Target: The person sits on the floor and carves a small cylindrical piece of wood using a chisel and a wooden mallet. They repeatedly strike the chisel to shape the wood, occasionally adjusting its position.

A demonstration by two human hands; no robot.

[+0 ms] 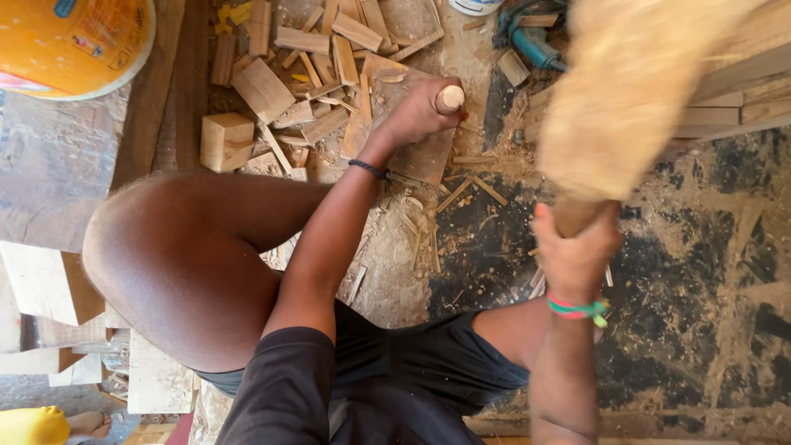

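On the sawdust-strewn floor, a wooden board (416, 152) lies flat | left hand (416, 111) closed around a chisel handle (449, 99) set on the board | right hand (577, 247) clenched on a blurred wooden mallet (626, 91) raised above | wood offcuts (272, 91) scattered just beyond

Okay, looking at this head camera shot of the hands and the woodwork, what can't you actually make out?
- Big pale wooden mallet in the right hand: motion-blurred, top cut by the frame edge.
- Round-ended wooden handle: the left hand wraps it, hiding its working end.
- Teal power tool: partly cut off by the top edge.
- Yellow round container: cropped at the corner.
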